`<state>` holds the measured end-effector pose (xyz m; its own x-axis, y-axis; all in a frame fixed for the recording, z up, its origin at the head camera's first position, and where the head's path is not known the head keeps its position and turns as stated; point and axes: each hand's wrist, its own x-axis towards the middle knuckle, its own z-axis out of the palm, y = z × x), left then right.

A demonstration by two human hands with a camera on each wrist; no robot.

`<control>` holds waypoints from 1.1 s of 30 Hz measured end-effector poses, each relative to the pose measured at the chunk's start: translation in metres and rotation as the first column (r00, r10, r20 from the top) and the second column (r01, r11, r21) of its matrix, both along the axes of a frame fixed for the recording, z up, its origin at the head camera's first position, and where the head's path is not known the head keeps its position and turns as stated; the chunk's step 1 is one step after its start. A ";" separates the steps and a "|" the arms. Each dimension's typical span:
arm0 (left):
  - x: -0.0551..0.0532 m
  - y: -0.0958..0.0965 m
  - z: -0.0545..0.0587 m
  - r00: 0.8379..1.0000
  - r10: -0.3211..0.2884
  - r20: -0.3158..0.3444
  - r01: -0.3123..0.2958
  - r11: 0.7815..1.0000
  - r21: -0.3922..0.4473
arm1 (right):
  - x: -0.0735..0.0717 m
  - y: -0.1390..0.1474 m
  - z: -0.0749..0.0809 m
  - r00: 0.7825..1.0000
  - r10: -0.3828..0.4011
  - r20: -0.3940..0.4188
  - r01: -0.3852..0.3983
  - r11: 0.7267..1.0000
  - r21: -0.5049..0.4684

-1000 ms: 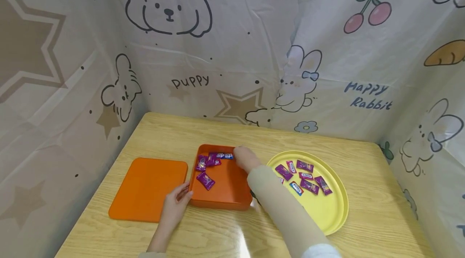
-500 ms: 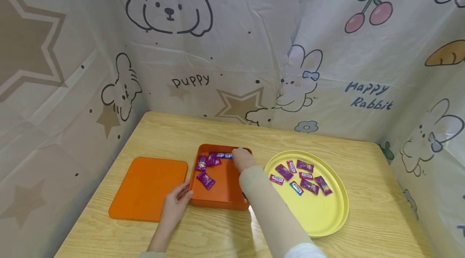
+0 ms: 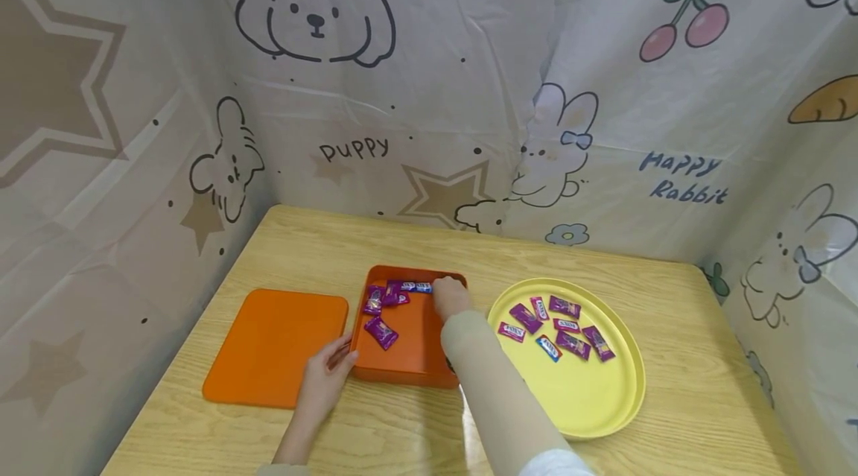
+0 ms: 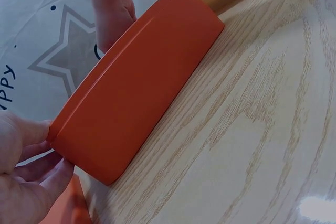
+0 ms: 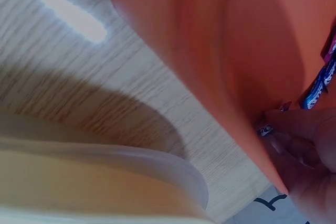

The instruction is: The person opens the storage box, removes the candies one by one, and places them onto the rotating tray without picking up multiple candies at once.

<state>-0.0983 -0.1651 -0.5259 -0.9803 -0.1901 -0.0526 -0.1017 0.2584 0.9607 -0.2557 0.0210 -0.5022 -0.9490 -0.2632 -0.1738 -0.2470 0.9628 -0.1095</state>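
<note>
My left hand [image 3: 323,378] grips the front left corner of an open orange box [image 3: 405,370]; in the left wrist view its thumb and fingers [image 4: 59,178] meet at that corner. Inside the box's back right corner, my right hand [image 3: 450,299] pinches a small wrapped candy [image 5: 266,129], mostly covered by the fingers. Blue-wrapped candies [image 3: 423,287] lie in a row along the back wall, just left of that hand. Several purple-wrapped candies [image 3: 381,332] lie at the box's left side, with a pink one among them.
Left of the box an orange lid [image 3: 275,349] lies flat on the wooden table [image 3: 375,439]. To the right stands a round yellow tray [image 3: 583,409] with several purple, pink and blue candies. A printed curtain [image 3: 415,111] rises behind and beside the table.
My right hand has moved slightly, staying in the box's back right corner, while its forearm swung left and uncovered a pink candy on the tray. The left hand keeps its hold.
</note>
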 end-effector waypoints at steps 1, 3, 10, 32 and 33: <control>0.000 0.000 0.000 1.000 -0.002 0.000 0.002 1.000 0.001 | 0.000 0.000 0.000 1.000 0.001 0.005 -0.001 1.000 0.003; 0.000 0.001 0.001 1.000 -0.007 -0.006 0.007 1.000 0.000 | 0.000 0.001 0.001 1.000 0.005 0.016 -0.005 1.000 0.003; 0.001 0.001 0.002 1.000 -0.005 -0.009 0.005 1.000 -0.006 | -0.001 0.001 0.001 0.999 0.018 0.031 -0.018 1.000 0.020; 0.002 0.001 0.002 1.000 -0.020 -0.011 0.020 1.000 -0.012 | 0.000 0.009 0.022 0.972 0.229 0.047 -0.223 0.969 -0.107; 0.002 0.001 0.002 1.000 -0.018 -0.011 0.018 1.000 -0.012 | 0.001 0.011 0.025 0.971 0.232 0.049 -0.224 0.966 -0.132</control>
